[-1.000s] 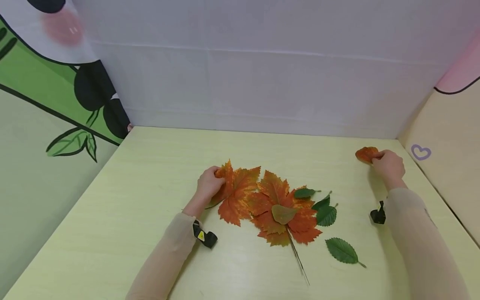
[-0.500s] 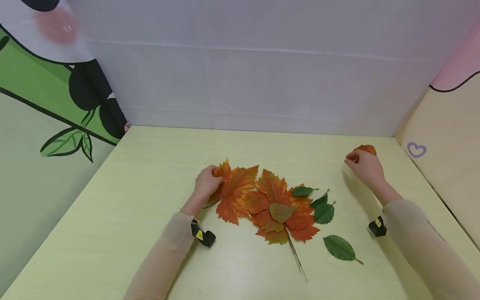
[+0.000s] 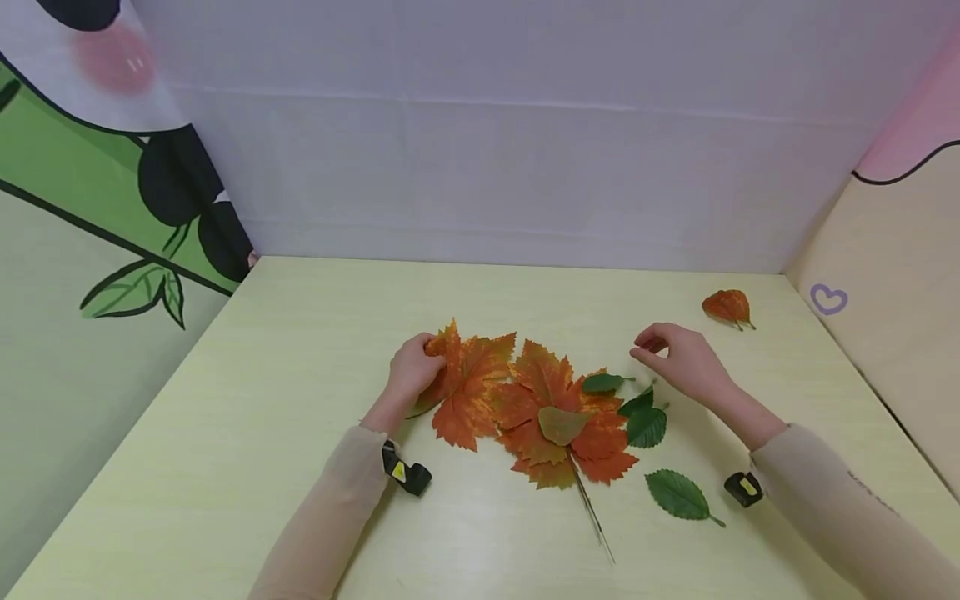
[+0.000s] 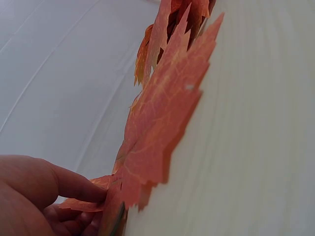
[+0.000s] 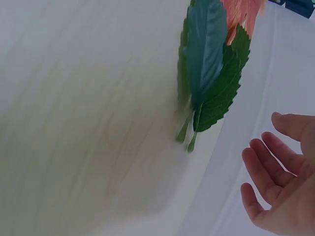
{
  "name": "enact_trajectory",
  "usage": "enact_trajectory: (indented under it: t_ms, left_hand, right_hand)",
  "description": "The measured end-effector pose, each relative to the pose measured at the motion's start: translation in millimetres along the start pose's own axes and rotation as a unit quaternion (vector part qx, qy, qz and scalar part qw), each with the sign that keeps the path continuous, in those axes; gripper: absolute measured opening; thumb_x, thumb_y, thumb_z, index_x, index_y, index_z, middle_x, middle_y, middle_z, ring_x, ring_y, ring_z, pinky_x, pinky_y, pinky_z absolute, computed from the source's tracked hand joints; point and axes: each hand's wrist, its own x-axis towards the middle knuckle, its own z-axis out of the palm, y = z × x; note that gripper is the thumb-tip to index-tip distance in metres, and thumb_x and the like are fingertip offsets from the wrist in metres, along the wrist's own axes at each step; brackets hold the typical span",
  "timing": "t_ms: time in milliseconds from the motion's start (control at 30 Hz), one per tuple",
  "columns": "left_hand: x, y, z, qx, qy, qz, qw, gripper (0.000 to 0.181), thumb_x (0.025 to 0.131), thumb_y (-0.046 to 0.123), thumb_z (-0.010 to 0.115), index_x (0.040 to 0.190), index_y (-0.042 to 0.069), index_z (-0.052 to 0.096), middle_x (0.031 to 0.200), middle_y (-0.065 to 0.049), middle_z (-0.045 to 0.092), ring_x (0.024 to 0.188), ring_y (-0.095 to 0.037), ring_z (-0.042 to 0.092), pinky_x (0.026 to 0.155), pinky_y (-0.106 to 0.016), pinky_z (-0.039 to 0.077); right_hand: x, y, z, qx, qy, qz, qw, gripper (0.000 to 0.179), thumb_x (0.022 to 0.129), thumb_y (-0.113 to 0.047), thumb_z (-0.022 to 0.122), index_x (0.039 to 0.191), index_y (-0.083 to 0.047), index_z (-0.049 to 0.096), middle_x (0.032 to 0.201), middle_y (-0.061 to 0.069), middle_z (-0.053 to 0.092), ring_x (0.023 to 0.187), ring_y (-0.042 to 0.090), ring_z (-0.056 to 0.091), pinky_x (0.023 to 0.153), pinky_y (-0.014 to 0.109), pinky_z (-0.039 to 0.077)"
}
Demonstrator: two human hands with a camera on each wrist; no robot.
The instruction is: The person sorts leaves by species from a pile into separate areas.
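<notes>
My left hand [image 3: 412, 367] pinches the left edge of an orange artificial maple leaf [image 3: 480, 379]. Thumb and fingers meet at its base in the left wrist view, where the leaf [image 4: 152, 123] stands out from the hand [image 4: 44, 191]. My right hand [image 3: 684, 360] hovers above the table with nothing in it, fingers loosely bent and apart. Below and left of it lie small green leaves [image 3: 647, 427], also seen in the right wrist view as overlapping leaves [image 5: 204, 49] beside the hand [image 5: 283, 172]. A small reddish-orange leaf bunch [image 3: 727, 306] lies at the far right.
A cluster of orange maple leaves [image 3: 543, 371] lies mid-table, with thin stems [image 3: 588, 504] pointing toward me and an olive leaf [image 3: 561, 425] on top. A single green leaf [image 3: 678, 495] lies nearer on the right. A pale fabric wall [image 3: 525, 183] closes off the back.
My right hand has let go of the small reddish-orange leaf bunch at the far right and moved left toward the green leaves. My left hand keeps its grip on the maple leaf.
</notes>
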Motion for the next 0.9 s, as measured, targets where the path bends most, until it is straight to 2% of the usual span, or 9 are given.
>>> enact_trajectory:
  t_ms: [333, 567, 733, 900]
  left_hand:
    - [0.0, -1.1, 0.4, 0.005, -0.001, 0.001, 1.0000, 0.038, 0.085, 0.010, 0.054, 0.122, 0.004, 0.051, 0.121, -0.015, 0.054, 0.100, -0.029, 0.050, 0.084, -0.040, 0.044]
    - [-1.3, -0.1, 0.1, 0.000, -0.005, -0.005, 1.0000, 0.039, 0.085, 0.010, 0.054, 0.123, 0.005, 0.050, 0.123, -0.015, 0.053, 0.104, -0.028, 0.049, 0.088, -0.041, 0.043]
    - [-1.6, 0.6, -0.7, -0.001, -0.003, -0.004, 1.0000, 0.038, 0.084, 0.009, 0.054, 0.122, 0.004, 0.050, 0.123, -0.016, 0.053, 0.102, -0.029, 0.049, 0.087, -0.040, 0.043]
    - [-1.8, 0.8, -0.3, 0.002, 0.000, -0.001, 1.0000, 0.038, 0.084, 0.009, 0.054, 0.121, 0.004, 0.051, 0.121, -0.015, 0.054, 0.100, -0.029, 0.050, 0.084, -0.039, 0.044]
  right_hand:
    - [-17.1, -35, 12, -0.021, -0.037, -0.058, 0.9974, 0.021, 0.082, -0.023, 0.066, 0.096, -0.008, 0.065, 0.087, 0.002, 0.065, 0.081, 0.023, 0.060, 0.068, 0.036, 0.047]
    - [-26.9, -55, 20, -0.004, -0.056, -0.117, 0.9915, 0.020, 0.078, -0.019, 0.070, 0.095, -0.007, 0.066, 0.088, 0.001, 0.066, 0.079, 0.018, 0.062, 0.069, 0.034, 0.050]
    - [-31.2, -63, 28, -0.062, -0.070, -0.176, 0.9800, 0.025, 0.077, -0.026, 0.071, 0.097, -0.012, 0.067, 0.092, -0.001, 0.066, 0.083, 0.016, 0.061, 0.083, 0.042, 0.045]
    - [-33.4, -68, 34, -0.106, -0.078, -0.203, 0.9704, 0.031, 0.073, -0.030, 0.074, 0.100, -0.017, 0.067, 0.095, -0.004, 0.065, 0.089, 0.015, 0.059, 0.087, 0.045, 0.041]
